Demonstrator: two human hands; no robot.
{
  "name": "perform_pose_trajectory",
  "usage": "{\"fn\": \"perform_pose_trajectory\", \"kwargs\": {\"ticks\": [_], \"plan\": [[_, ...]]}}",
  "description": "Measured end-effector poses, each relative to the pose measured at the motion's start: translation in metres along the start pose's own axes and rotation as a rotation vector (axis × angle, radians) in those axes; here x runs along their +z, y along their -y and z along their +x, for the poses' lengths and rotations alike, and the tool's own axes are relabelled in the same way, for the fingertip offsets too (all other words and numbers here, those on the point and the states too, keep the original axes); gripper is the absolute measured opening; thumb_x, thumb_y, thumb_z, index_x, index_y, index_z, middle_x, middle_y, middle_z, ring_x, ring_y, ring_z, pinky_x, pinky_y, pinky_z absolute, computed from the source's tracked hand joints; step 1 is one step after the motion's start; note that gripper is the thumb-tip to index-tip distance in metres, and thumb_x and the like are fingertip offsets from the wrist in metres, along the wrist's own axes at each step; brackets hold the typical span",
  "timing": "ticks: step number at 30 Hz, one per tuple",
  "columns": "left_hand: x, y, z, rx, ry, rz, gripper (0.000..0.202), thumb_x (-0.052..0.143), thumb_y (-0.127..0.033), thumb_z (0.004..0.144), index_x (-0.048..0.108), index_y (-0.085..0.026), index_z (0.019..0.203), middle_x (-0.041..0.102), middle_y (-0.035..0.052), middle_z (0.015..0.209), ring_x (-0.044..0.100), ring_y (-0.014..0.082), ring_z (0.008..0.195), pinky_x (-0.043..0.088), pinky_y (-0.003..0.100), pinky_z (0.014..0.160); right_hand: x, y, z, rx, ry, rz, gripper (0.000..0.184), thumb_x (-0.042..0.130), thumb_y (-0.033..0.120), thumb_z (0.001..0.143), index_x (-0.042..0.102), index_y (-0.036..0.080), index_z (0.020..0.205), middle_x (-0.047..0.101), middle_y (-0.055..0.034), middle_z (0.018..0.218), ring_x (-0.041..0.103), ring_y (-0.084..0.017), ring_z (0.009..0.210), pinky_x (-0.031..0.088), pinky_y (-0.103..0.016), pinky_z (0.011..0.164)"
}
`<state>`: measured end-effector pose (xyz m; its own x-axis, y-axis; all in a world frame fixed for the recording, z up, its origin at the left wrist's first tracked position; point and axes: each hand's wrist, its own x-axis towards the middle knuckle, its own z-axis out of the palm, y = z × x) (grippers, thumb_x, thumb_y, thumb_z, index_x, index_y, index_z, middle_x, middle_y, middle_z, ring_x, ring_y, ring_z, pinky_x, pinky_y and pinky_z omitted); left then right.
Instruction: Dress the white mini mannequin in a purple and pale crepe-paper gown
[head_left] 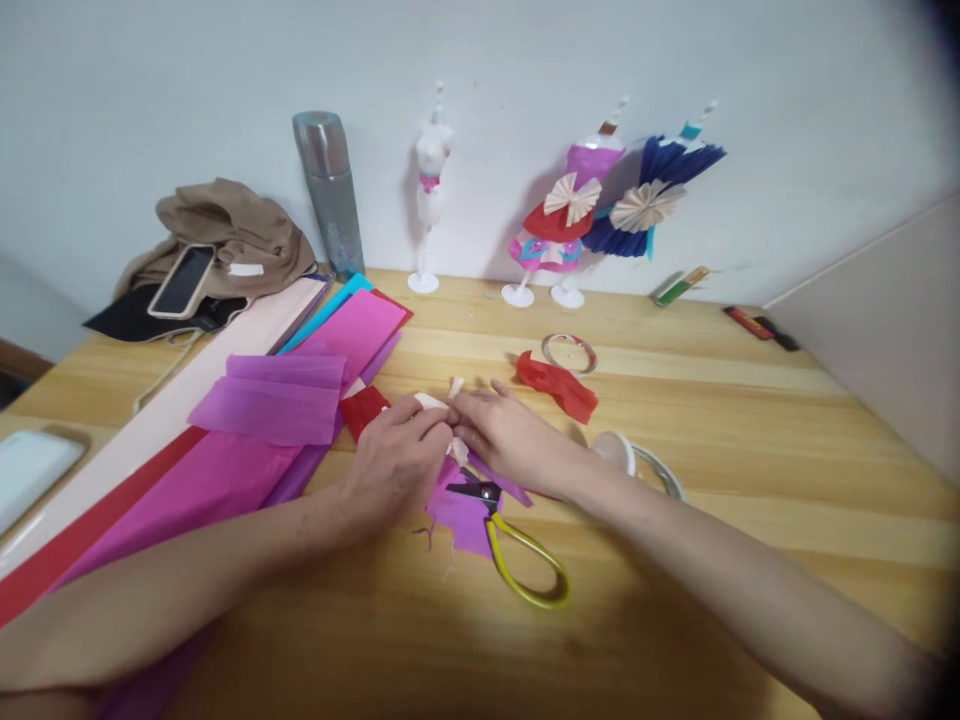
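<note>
My left hand [401,455] and my right hand [502,430] meet over the middle of the table, both closed. Their fingers pinch a small piece of cream paper [458,451], whose ends stick out above and below the fingertips. How it is folded is hidden. Just below the hands, scissors [490,496] with yellow handles lie on a scrap of purple paper [471,530]. A piece of red paper [363,409] is beside my left hand. Beyond my right hand lies a crumpled red strip [559,385].
Long coloured paper sheets [247,450] cover the left side. A bare white mannequin [433,190] and two paper-dressed mannequins [574,220] stand by the wall, near a grey bottle [330,195]. Rolls of tape [570,354] lie to the right. A phone [184,282] rests on brown cloth [232,225].
</note>
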<state>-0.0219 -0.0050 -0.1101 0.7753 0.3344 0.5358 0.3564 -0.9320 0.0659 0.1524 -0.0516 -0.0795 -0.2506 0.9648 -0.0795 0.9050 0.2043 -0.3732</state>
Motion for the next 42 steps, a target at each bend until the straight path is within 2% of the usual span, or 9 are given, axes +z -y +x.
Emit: {"fn": "perform_pose_trajectory", "kwargs": {"ticks": [5,9,11,16,21,25,27,34,42], "plan": [[0.002,0.001,0.004,0.005,0.0,0.026,0.021,0.057,-0.011,0.084,0.056,-0.017,0.064,0.064,0.0023,0.067,0.049,0.0186,0.069,0.037,0.029,0.057,-0.012,-0.005,0.004,-0.005,-0.015,0.068,0.016,0.046,0.015,0.091,0.061,0.017,0.094,0.069,-0.0093,0.094,0.062,-0.021,0.091,0.043,-0.031,0.083],[0.001,0.0,0.006,0.005,0.041,0.017,0.019,0.06,-0.016,0.082,0.055,-0.018,0.063,0.063,0.0019,0.067,0.048,0.0181,0.069,0.036,0.03,0.059,-0.024,-0.022,0.023,0.165,-0.075,0.055,0.014,0.05,0.02,0.089,0.063,0.017,0.095,0.07,-0.0079,0.094,0.062,-0.019,0.083,0.04,-0.028,0.07],[0.0,0.0,0.007,0.006,0.044,0.012,0.02,0.061,-0.014,0.081,0.054,-0.018,0.063,0.062,0.0015,0.067,0.048,0.0176,0.069,0.036,0.03,0.059,-0.026,-0.035,0.037,0.244,-0.046,0.058,0.014,0.053,0.027,0.089,0.064,0.017,0.09,0.071,-0.0069,0.088,0.061,-0.018,0.077,0.038,-0.027,0.066],[0.0,0.0,0.007,-0.022,0.07,0.006,0.017,0.061,-0.014,0.08,0.055,-0.018,0.064,0.064,0.002,0.07,0.049,0.0182,0.071,0.038,0.03,0.059,-0.016,-0.062,0.065,0.297,0.048,0.16,0.038,0.057,0.055,0.083,0.064,0.018,0.077,0.069,-0.005,0.076,0.058,-0.017,0.067,0.036,-0.026,0.057],[-0.002,0.0,0.01,-0.002,0.106,0.016,0.017,0.059,-0.013,0.081,0.056,-0.018,0.065,0.065,0.0023,0.071,0.049,0.0187,0.071,0.04,0.031,0.061,-0.008,-0.065,0.071,0.328,0.077,0.234,0.022,0.069,0.041,0.072,0.068,0.018,0.073,0.066,-0.0019,0.068,0.056,-0.015,0.064,0.037,-0.025,0.056],[-0.003,-0.001,0.011,0.023,0.102,0.038,0.018,0.057,-0.012,0.082,0.056,-0.017,0.065,0.063,0.0029,0.069,0.05,0.019,0.071,0.038,0.031,0.059,-0.007,-0.057,0.073,0.361,0.009,0.295,0.007,0.07,0.021,0.066,0.065,0.018,0.062,0.062,0.0001,0.061,0.054,-0.014,0.062,0.036,-0.025,0.057],[-0.003,-0.001,0.012,0.026,0.086,0.032,0.018,0.057,-0.012,0.082,0.056,-0.017,0.065,0.063,0.0029,0.069,0.05,0.0186,0.07,0.037,0.03,0.058,-0.008,-0.054,0.074,0.351,-0.025,0.349,0.009,0.066,0.014,0.066,0.062,0.018,0.059,0.062,0.001,0.06,0.055,-0.013,0.062,0.038,-0.024,0.058],[0.001,0.0,0.014,-0.069,0.062,0.01,0.017,0.053,-0.008,0.082,0.057,-0.016,0.068,0.063,0.0024,0.068,0.053,0.018,0.07,0.038,0.029,0.059,-0.008,-0.045,0.066,0.432,-0.132,0.659,0.014,0.058,0.013,0.073,0.054,0.018,0.061,0.06,0.0004,0.053,0.056,-0.011,0.049,0.045,-0.021,0.05],[-0.001,0.003,0.026,-0.259,0.185,-0.054,0.018,0.051,-0.01,0.081,0.057,-0.017,0.066,0.062,0.0032,0.064,0.054,0.018,0.068,0.032,0.029,0.055,-0.003,-0.028,0.042,0.422,-0.324,0.943,0.007,0.061,0.016,0.066,0.055,0.018,0.063,0.06,0.0016,0.057,0.053,-0.011,0.05,0.042,-0.023,0.051]]}}
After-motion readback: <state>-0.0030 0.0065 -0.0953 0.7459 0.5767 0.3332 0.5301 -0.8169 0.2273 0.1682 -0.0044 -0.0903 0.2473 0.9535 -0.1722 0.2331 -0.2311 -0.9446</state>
